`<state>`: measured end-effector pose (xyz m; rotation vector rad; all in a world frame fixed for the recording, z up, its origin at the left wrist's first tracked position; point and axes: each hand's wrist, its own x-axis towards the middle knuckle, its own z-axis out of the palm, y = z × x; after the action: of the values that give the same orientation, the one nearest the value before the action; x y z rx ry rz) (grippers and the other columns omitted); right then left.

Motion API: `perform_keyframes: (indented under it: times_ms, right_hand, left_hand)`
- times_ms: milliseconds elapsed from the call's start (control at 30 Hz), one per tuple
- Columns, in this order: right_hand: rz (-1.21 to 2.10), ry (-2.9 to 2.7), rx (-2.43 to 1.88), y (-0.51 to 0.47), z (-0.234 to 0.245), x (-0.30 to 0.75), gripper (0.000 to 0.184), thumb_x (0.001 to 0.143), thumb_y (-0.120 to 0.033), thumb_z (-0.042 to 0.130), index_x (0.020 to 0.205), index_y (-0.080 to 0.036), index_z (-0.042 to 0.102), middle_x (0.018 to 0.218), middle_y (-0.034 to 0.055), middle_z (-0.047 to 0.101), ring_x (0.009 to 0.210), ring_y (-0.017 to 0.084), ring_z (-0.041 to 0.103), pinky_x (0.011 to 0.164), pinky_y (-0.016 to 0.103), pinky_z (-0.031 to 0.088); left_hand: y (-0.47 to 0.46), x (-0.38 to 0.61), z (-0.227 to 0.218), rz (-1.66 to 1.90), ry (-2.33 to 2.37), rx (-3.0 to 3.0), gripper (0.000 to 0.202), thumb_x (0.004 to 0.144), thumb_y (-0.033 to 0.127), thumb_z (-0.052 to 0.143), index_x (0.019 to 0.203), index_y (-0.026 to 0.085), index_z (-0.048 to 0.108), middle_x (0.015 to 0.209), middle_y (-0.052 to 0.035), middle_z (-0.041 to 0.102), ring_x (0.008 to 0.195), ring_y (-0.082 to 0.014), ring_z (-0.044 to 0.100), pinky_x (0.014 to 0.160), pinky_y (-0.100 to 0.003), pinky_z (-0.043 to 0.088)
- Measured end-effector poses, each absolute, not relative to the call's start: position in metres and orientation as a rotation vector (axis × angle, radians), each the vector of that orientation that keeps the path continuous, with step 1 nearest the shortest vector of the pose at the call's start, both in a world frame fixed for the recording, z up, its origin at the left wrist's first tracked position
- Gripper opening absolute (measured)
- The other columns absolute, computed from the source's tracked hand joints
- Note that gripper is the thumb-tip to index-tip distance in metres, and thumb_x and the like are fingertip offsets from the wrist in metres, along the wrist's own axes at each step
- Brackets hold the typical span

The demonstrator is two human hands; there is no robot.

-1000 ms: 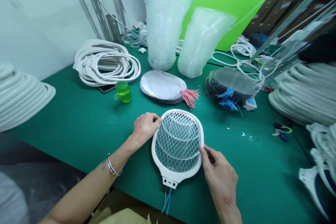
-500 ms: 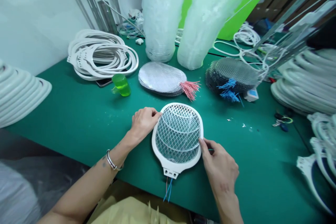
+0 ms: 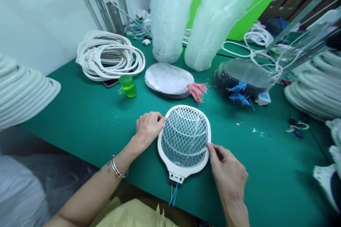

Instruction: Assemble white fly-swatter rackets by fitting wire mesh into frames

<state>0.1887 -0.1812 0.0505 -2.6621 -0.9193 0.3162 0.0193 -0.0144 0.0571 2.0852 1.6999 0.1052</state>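
A white plastic fly-swatter head (image 3: 176,169) lies on the green mat, with layered wire mesh (image 3: 184,136) across its oval opening. Red and blue wires (image 3: 173,194) trail from its stub end toward me. My left hand (image 3: 149,129) grips the left rim, fingertips reaching the mesh. My right hand (image 3: 226,172) pinches the lower right rim, with the fingers partly hidden behind it.
A green mat (image 3: 80,120) covers the bench. Beyond the hands lie white frames (image 3: 110,56), silver mesh with pink wires (image 3: 167,78), dark mesh with blue wires (image 3: 239,78), and a green cup (image 3: 128,86). Clear plastic stacks (image 3: 170,14) stand behind them.
The view has shifted slightly, moving the scene within the picture. Both hands stay on the rim of the swatter head, with about the same grip.
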Motion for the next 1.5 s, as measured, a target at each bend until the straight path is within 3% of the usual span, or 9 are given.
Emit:
perform_keyframes:
  times_ms: [200, 400, 500, 600, 733, 867, 967, 1033, 1500]
  right_hand:
    - [0.331, -0.874, -2.650, -0.181, 0.045, 0.187, 0.042, 0.089, -0.056, 0.044, 0.086, -0.024, 0.071, 0.076, 0.0055, 0.070, 0.069, 0.022, 0.062, 0.056, 0.030, 0.034]
    - [0.168, -0.994, -2.740, -0.183, 0.045, 0.179, 0.038, 0.095, -0.049, 0.041, 0.091, -0.023, 0.068, 0.088, 0.0062, 0.070, 0.064, 0.019, 0.058, 0.051, 0.028, 0.028]
    - [0.085, -0.999, -2.703, -0.183, 0.039, 0.179, 0.039, 0.094, -0.050, 0.043, 0.103, -0.021, 0.066, 0.099, 0.0082, 0.069, 0.070, 0.021, 0.063, 0.052, 0.029, 0.035]
    - [-0.067, -1.234, -2.409, -0.183, 0.022, 0.185, 0.045, 0.097, -0.043, 0.035, 0.126, -0.016, 0.057, 0.125, 0.0136, 0.062, 0.106, 0.026, 0.062, 0.081, 0.037, 0.050]
    - [0.216, -1.570, -2.086, -0.187, 0.006, 0.200, 0.049, 0.100, -0.027, 0.021, 0.148, -0.020, 0.031, 0.152, 0.0083, 0.036, 0.140, 0.021, 0.032, 0.115, 0.046, 0.026]
    - [0.504, -1.791, -2.106, -0.191, 0.012, 0.213, 0.074, 0.097, -0.047, 0.037, 0.153, -0.019, -0.002, 0.160, 0.0098, 0.002, 0.145, 0.023, 0.006, 0.118, 0.048, 0.016]
    - [0.537, -1.939, -2.141, -0.193, 0.019, 0.215, 0.117, 0.076, -0.071, 0.057, 0.151, -0.015, -0.013, 0.158, 0.0140, -0.013, 0.145, 0.031, -0.003, 0.117, 0.052, 0.014]
    - [0.540, -1.951, -2.171, -0.192, 0.020, 0.214, 0.129, 0.066, -0.079, 0.059, 0.150, -0.015, -0.016, 0.158, 0.0141, -0.016, 0.144, 0.034, -0.004, 0.116, 0.054, 0.015]
    - [0.791, -1.839, -2.298, -0.182, 0.025, 0.206, 0.123, 0.072, -0.083, 0.046, 0.148, -0.015, -0.023, 0.154, 0.0100, -0.028, 0.142, 0.031, -0.019, 0.115, 0.056, -0.001]
  left_hand:
    - [-0.016, 0.021, 0.055, 0.071, 1.735, 2.099, 0.034, 0.087, 0.052, 0.052, 0.088, 0.026, 0.073, 0.091, -0.0076, 0.074, 0.085, -0.0283, 0.067, 0.071, -0.033, 0.045]
    - [-0.021, 0.024, 0.053, 0.049, 1.749, 2.150, 0.032, 0.092, 0.048, 0.049, 0.091, 0.023, 0.069, 0.093, -0.0089, 0.072, 0.088, -0.0302, 0.067, 0.074, -0.037, 0.046]
    - [-0.025, 0.023, 0.051, 0.127, 1.743, 2.185, 0.030, 0.093, 0.046, 0.051, 0.104, 0.022, 0.065, 0.103, -0.0104, 0.069, 0.091, -0.0304, 0.066, 0.076, -0.038, 0.047]
    - [-0.024, 0.016, 0.044, 0.311, 1.511, 2.346, 0.030, 0.096, 0.037, 0.048, 0.119, 0.022, 0.060, 0.125, -0.0089, 0.062, 0.109, -0.0257, 0.061, 0.090, -0.036, 0.045]
    - [-0.013, -0.002, 0.034, 0.281, 1.051, 2.568, 0.038, 0.101, 0.029, 0.034, 0.132, 0.022, 0.054, 0.145, -0.0033, 0.047, 0.142, -0.0200, 0.029, 0.118, -0.041, 0.011]
    - [-0.001, -0.021, 0.039, 0.062, 0.730, 2.576, 0.066, 0.097, 0.053, 0.039, 0.152, 0.023, 0.019, 0.158, -0.0050, 0.016, 0.148, -0.0227, 0.006, 0.115, -0.045, -0.016]
    - [0.006, -0.029, 0.046, -0.081, 0.599, 2.491, 0.093, 0.085, 0.068, 0.048, 0.153, 0.026, 0.001, 0.159, -0.0047, -0.001, 0.147, -0.0280, -0.003, 0.112, -0.047, -0.020]
    - [0.011, -0.031, 0.048, -0.146, 0.566, 2.449, 0.099, 0.082, 0.072, 0.049, 0.153, 0.028, -0.005, 0.159, -0.0044, -0.004, 0.146, -0.0302, -0.007, 0.111, -0.049, -0.020]
    - [0.013, -0.027, 0.045, -0.369, 0.573, 2.503, 0.102, 0.083, 0.079, 0.035, 0.150, 0.024, -0.019, 0.157, -0.0056, -0.017, 0.144, -0.0344, -0.018, 0.109, -0.059, -0.018]
